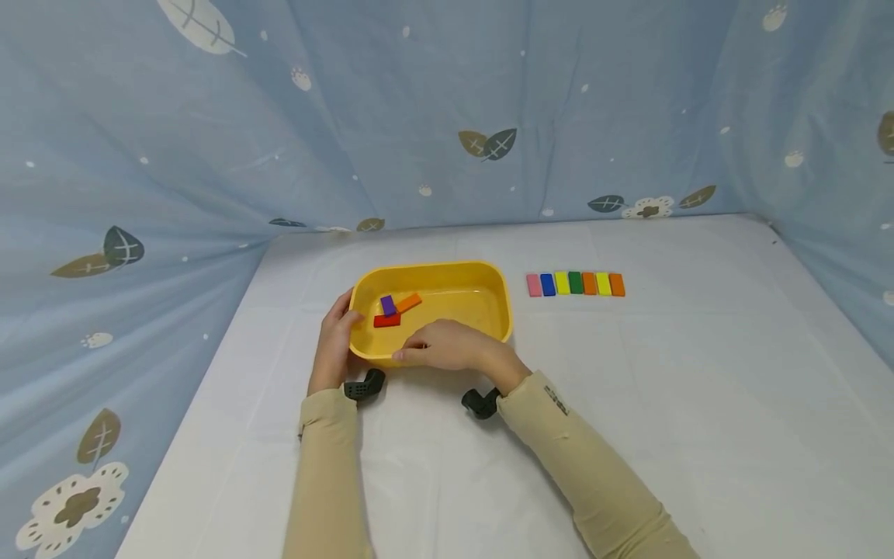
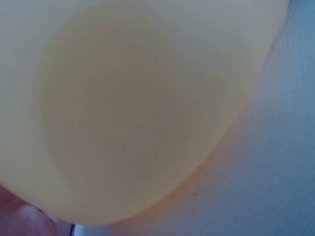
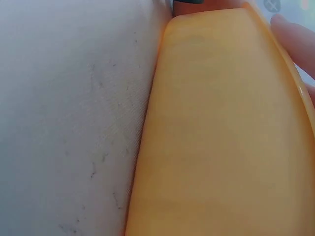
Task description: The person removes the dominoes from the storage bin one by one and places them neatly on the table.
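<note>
A yellow plastic basin [image 1: 431, 359] stands on the white-covered table. My left hand [image 1: 337, 341] grips its left end, the thumb over the rim and the other fingers outside. Inside, toward the left, lie a purple block [image 1: 388, 305], an orange block [image 1: 409, 303] and a red block [image 1: 387, 320], close together. My right hand [image 1: 450, 345] reaches over the near rim with bent fingers; its fingertips are largely hidden, so whether they hold anything is unclear. The basin's outer wall fills much of the left wrist view, and its side [image 3: 221, 123] looms in the right wrist view.
Right of the basin, several small blocks [image 1: 576, 282] stand side by side in a row: pink, blue, yellow, green and orange. Dark wrist-worn devices [image 1: 480, 404] sit under both wrists. A blue patterned curtain [image 1: 419, 116] hangs behind the table and along its sides.
</note>
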`<action>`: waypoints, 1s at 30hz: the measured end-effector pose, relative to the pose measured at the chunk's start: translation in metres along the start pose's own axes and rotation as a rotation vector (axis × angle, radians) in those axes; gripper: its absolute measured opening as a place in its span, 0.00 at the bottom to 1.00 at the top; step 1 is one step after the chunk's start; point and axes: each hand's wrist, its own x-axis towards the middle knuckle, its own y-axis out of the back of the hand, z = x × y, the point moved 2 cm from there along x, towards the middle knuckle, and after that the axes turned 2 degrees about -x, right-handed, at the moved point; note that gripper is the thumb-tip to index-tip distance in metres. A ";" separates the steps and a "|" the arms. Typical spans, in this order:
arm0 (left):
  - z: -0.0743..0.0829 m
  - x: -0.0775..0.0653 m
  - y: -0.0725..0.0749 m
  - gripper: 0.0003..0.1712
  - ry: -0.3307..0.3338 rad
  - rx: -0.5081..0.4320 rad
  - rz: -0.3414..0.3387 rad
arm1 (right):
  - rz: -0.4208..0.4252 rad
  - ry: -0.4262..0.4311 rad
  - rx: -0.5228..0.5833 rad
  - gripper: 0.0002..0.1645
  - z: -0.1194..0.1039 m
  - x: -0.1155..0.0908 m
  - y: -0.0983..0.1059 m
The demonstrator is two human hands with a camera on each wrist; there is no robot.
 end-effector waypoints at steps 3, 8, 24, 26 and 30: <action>-0.003 0.002 0.000 0.31 0.009 0.007 0.007 | 0.044 0.050 -0.027 0.20 0.000 -0.002 0.002; -0.005 0.004 0.001 0.31 0.005 0.000 0.015 | 0.119 0.124 -0.105 0.20 -0.001 -0.005 0.004; -0.009 0.004 0.000 0.31 -0.008 -0.004 0.022 | 0.530 0.208 -0.190 0.13 0.006 -0.025 0.010; -0.009 0.004 0.001 0.31 -0.010 0.001 0.025 | 0.560 0.185 -0.143 0.13 0.012 -0.029 0.014; -0.007 0.004 0.001 0.32 -0.017 0.006 0.019 | 0.604 0.123 -0.037 0.13 0.024 -0.040 0.023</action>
